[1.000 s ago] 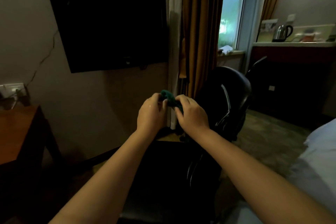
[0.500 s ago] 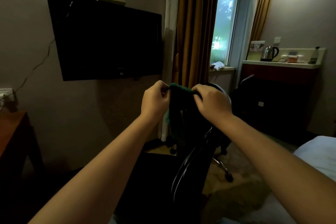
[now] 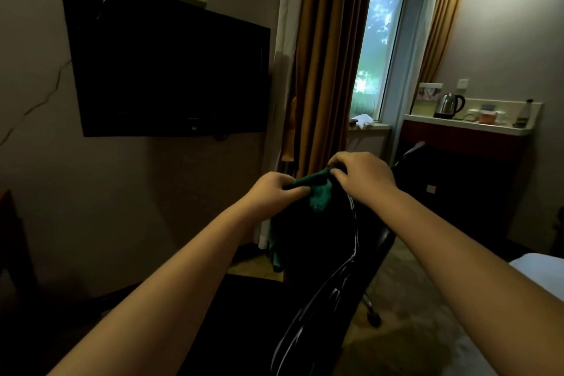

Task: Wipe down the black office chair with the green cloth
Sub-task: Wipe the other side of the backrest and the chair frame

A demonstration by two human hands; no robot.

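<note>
Fingertips of left hand (image 3: 274,192) and right hand (image 3: 363,175) pinch green cloth (image 3: 319,196), bunchier than before, over black office chair (image 3: 323,290)

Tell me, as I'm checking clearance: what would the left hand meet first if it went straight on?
The left hand would probably meet the right hand, just past the green cloth both pinch; depth unclear.
</note>
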